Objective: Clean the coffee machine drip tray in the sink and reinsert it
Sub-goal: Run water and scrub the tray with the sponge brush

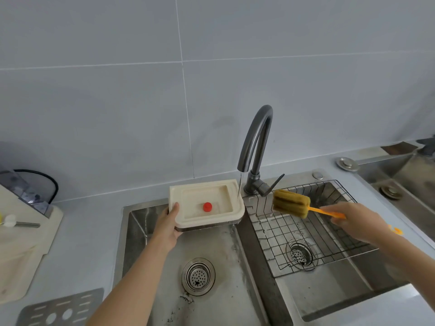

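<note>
My left hand (167, 223) grips the left edge of the cream drip tray (231, 203), holding it level above the back of the left sink basin (223, 260). A small red float (207, 207) sits inside the tray. A thin stream of water runs from the grey faucet (255, 140) onto the tray's right end. My right hand (355, 222) holds the orange handle of a sponge brush (290, 203); its yellow-brown sponge head hovers just right of the tray, over the wire rack. The metal drip grate (58, 309) lies on the counter at the lower left.
A wire rack (313, 234) sits in the right sink basin over its drain. The cream coffee machine (21, 222) stands at the far left on the counter. Another sink (409, 182) is at the far right. The left basin's drain (198, 276) is open below the tray.
</note>
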